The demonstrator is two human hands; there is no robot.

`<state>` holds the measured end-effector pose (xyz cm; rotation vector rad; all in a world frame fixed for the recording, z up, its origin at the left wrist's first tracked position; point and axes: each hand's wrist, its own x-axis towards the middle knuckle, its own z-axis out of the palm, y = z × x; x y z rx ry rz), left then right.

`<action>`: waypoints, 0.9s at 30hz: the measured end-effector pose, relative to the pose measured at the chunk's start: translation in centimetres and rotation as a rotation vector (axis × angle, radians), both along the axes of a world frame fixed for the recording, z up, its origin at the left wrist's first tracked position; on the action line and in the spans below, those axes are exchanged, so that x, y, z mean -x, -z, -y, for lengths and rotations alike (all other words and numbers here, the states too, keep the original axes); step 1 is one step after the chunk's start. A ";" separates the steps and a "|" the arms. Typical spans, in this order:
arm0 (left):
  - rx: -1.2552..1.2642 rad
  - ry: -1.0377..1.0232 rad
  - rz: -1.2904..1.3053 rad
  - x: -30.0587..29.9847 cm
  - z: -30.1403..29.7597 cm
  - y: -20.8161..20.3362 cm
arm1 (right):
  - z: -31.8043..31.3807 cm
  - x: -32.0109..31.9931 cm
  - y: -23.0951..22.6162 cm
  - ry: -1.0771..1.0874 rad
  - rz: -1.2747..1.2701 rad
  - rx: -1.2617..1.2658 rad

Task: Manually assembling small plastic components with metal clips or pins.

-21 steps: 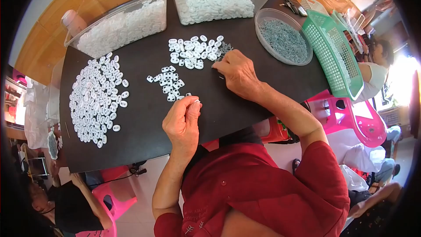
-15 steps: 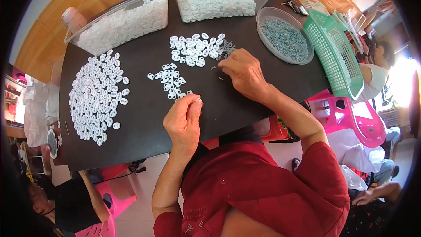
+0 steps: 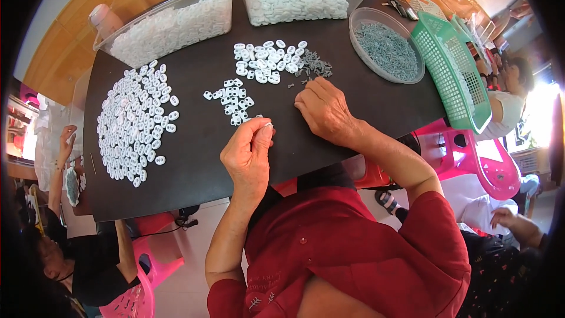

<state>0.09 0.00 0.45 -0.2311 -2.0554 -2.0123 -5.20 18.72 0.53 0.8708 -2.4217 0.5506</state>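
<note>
Near the table's front edge, my left hand pinches a small white plastic piece between thumb and fingertips, most of it covered. To its right my right hand rests low at the dark tabletop with fingers curled together; whatever the fingertips hold is hidden. Just beyond the right hand lies a small heap of grey screws, with a loose screw apart from it. Touching that heap is a cluster of white oval pieces. Smaller white two-hole pieces lie between this cluster and my left hand.
A broad pile of white oval pieces covers the table's left. Two clear bins, left and right, full of white pieces stand at the back. At right are a round tub of screws and a green basket. Other people sit nearby.
My right hand has drawn back slightly from the screw heap, uncovering more of it. Its fingers now cover the spot where a loose screw lay. The left hand keeps its pinch.
</note>
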 end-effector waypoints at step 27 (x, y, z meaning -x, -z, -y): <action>-0.497 0.165 0.284 -1.3 1.0 -1.3 | 4.0 -3.8 -5.0 -0.116 0.812 0.566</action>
